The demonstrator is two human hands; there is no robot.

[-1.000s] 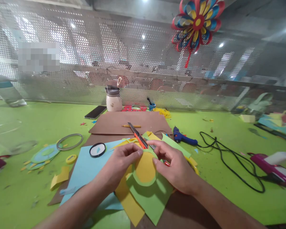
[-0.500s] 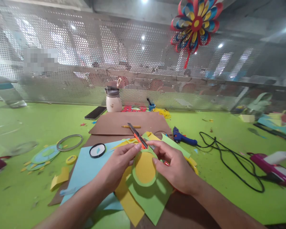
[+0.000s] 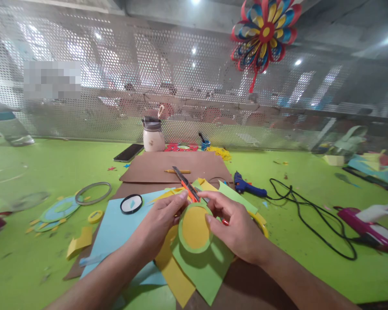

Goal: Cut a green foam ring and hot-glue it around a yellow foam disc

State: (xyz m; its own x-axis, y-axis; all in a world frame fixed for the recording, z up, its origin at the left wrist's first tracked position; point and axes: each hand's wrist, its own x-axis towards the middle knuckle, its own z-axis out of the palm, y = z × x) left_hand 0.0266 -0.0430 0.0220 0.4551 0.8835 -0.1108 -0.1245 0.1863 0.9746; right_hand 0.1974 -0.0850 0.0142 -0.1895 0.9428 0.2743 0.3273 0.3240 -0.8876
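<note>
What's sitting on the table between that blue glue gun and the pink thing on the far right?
In the head view, a loose black cord lies on the green table between the glue gun and the pink tool.

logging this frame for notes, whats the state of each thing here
left hand: pinching the disc's left edge
right hand: pinching the disc's right edge
yellow disc with green rim: held above the paper sheets
utility knife: lying flat, unheld
glue gun: lying on the table, unheld
phone: screen dark

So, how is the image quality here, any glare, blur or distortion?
Head view: wide-angle bending at the edges; ceiling lights glare on the perforated screen; the bottle far left is smeared; a soft shadow lies under the green-ringed yellow disc, which both hands hold, sharp.
</note>
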